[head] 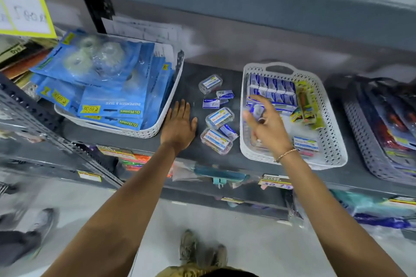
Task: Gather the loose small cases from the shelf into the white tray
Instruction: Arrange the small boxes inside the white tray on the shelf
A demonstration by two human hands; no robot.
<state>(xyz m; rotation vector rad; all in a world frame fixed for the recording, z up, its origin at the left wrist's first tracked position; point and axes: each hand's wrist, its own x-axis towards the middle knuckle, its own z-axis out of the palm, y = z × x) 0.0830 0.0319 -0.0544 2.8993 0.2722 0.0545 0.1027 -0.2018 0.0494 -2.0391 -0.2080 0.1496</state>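
Note:
Three clear small cases lie loose on the grey shelf (227, 67): one at the back (210, 83), one in the middle (219, 118), one near the front (216, 140). Small blue boxes (211, 103) lie among them. To their right stands the white tray (334, 141), with rows of blue boxes (272, 90) and one clear case (306, 144) in it. My right hand (267, 128) hovers over the tray's left side, blurred, its fingers pinched on a small case (257, 110). My left hand (180, 123) lies flat and open on the shelf, left of the loose cases.
A white basket (166, 119) full of blue tape-dispenser packs stands at the left, touching my left hand's side. A grey basket (360, 132) of packs stands at the right. An upper shelf (225, 0) overhangs. Colourful packs (306, 105) lean in the tray's right side.

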